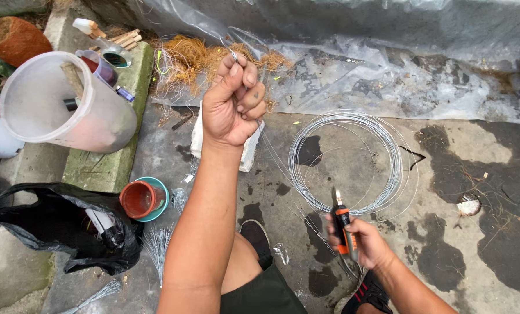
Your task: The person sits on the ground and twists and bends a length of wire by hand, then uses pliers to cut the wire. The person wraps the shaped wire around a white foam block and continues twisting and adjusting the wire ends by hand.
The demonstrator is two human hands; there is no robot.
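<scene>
My left hand [233, 104] is fisted around a wire end, raised; my right hand [361, 241] grips orange-handled cutters [342, 224] beside the wire coil [346, 163] on the concrete. Cut wire pieces [158, 244] lie done; most coil remains.

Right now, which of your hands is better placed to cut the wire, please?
Probably the right hand: it already grips the orange-handled cutters beside the wire coil. The left hand is raised in a fist, pinching a wire strand.
</scene>
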